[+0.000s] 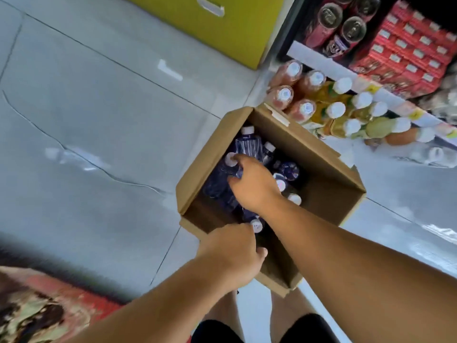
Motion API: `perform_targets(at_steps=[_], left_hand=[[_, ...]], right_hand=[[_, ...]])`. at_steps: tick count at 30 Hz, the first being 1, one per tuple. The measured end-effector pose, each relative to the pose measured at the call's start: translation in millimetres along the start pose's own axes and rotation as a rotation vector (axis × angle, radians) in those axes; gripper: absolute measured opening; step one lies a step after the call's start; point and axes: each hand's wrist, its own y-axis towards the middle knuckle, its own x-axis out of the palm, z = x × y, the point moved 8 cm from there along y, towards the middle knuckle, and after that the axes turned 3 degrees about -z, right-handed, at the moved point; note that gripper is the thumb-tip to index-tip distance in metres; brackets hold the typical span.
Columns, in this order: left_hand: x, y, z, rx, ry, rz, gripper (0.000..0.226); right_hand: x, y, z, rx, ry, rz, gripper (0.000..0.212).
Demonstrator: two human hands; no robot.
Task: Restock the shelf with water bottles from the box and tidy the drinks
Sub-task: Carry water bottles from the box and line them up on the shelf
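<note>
An open cardboard box (pixel 329 191) stands on the floor below me, holding several water bottles with white caps. My right hand (pixel 252 184) reaches into it and grips one water bottle (pixel 222 179) lying near the box's left wall, fingers curled round its neck. My left hand (pixel 235 253) is at the box's near side, fingers curled round another bottle with a white cap (pixel 256 225) showing just past the knuckles. The shelf (pixel 385 102) at the upper right carries rows of juice bottles (pixel 329 107).
A yellow box (pixel 222 28) stands on the grey tiled floor (pixel 86 132) at the top. Red cans (pixel 346 26) and red cartons (pixel 415 50) fill the shelf's back. A patterned red item (pixel 44 308) lies at the lower left. My legs are below the box.
</note>
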Motion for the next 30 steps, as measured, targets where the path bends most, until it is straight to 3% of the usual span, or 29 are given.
perform_targets(at_steps=[2, 7, 11, 15, 19, 24, 27, 30], left_hand=[[4.0, 8.9, -0.9, 0.038, -0.019, 0.022, 0.049], [4.8, 18.0, 1.7, 0.066, -0.040, 0.074, 0.037], [-2.4, 14.7, 6.0, 0.055, -0.014, 0.104, 0.034], [-8.3, 0.9, 10.5, 0.078, -0.033, 0.087, 0.037], [-17.6, -32.4, 16.5, 0.092, 0.015, 0.016, 0.050], [-45.5, -101.3, 35.0, 0.074, 0.154, -0.019, 0.044], [-80.8, -149.0, 50.1, 0.012, 0.240, 0.085, 0.037], [-135.2, -207.5, 71.2, -0.041, 0.244, 0.297, 0.040]], right_hand=[[7.9, 12.7, -4.6, -0.035, 0.015, 0.007, 0.039], [15.3, 33.0, -10.6, -0.037, -0.093, -0.009, 0.028], [16.0, 36.7, -12.1, 0.010, -0.246, -0.058, 0.029], [15.2, 22.7, -6.7, 0.017, -0.232, -0.111, 0.029], [-13.7, -6.3, -16.1, 0.012, -0.213, -0.064, 0.027], [-82.2, -56.9, -59.6, -0.062, -0.280, -0.025, 0.029], [-130.8, -103.9, -101.6, -0.140, -0.366, -0.016, 0.028], [-185.2, -161.8, -149.4, -0.193, -0.375, -0.022, 0.012]])
